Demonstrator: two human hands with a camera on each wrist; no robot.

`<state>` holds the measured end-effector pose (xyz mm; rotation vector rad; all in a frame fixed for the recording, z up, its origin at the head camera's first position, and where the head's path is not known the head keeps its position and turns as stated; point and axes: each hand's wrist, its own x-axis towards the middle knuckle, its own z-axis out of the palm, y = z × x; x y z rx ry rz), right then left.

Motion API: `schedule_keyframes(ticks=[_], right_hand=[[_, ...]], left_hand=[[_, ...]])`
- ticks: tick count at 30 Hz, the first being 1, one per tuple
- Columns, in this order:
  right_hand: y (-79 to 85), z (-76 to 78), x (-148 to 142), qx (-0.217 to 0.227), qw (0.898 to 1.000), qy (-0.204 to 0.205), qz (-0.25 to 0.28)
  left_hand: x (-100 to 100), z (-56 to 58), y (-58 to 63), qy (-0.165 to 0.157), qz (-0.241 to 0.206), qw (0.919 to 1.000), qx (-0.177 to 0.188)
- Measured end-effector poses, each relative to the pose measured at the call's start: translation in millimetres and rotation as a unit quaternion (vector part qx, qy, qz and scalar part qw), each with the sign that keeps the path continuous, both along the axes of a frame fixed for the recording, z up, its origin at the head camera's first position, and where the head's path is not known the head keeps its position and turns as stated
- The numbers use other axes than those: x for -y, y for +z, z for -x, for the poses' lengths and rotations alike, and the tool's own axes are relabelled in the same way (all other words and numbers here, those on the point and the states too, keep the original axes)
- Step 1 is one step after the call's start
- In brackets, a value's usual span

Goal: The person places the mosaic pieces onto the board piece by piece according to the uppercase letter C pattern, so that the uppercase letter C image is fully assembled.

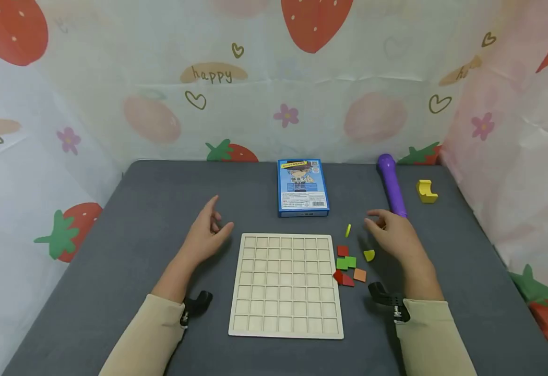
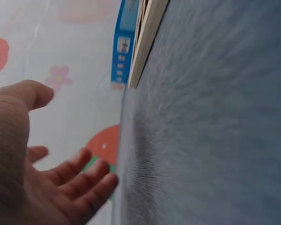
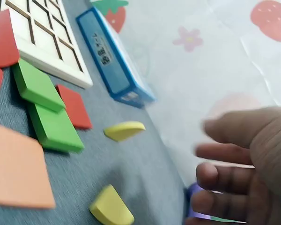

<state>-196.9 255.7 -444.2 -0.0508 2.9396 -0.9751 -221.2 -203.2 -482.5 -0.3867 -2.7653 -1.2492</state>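
My left hand hovers left of a pale wooden grid board, fingers loosely spread and holding nothing. On the other side my right hand hangs above the table with relaxed fingers, also holding nothing. Beneath and left of it lie small coloured blocks: a yellow rounded piece, a thin yellow piece, a red square, two green blocks, an orange square and red rounded pieces. One red piece overlaps the board's right edge. The board's cells hold no blocks.
Behind the board lies a blue box with printed labels. A purple microphone-shaped object lies beyond my right hand, with a yellow notched block to its right. Strawberry-print cloth hangs around the dark grey table.
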Motion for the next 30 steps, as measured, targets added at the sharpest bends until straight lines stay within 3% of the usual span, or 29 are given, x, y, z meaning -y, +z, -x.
schedule_keyframes(ticks=[3, 6, 11, 17, 23, 30], right_hand=[[2.7, -2.4, -4.1, 0.058, 0.997, 0.039, 0.018], [1.8, -3.5, -8.6, 0.124, 0.988, 0.077, 0.047], [-3.8, -6.5, -14.1, 0.202, 0.969, 0.117, 0.077], [-8.5, -6.5, -15.1, 0.207, 0.969, 0.115, 0.067], [-8.8, -7.6, -15.6, 0.210, 0.970, 0.097, 0.071], [-7.6, -5.4, -14.2, 0.183, 0.979, 0.086, 0.030]], left_hand=[[2.4, -7.2, -6.0, -0.029, -0.034, 0.9984, 0.036], [5.8, -14.5, -12.0, -0.061, -0.050, 0.9952, 0.059], [7.5, -22.6, -21.8, -0.094, -0.038, 0.9934, 0.054], [5.4, -27.2, -24.2, -0.101, 0.008, 0.9947, 0.018], [4.0, -26.5, -27.5, -0.117, 0.073, 0.9902, -0.025], [3.7, -22.2, -27.0, -0.127, 0.095, 0.9858, -0.056]])
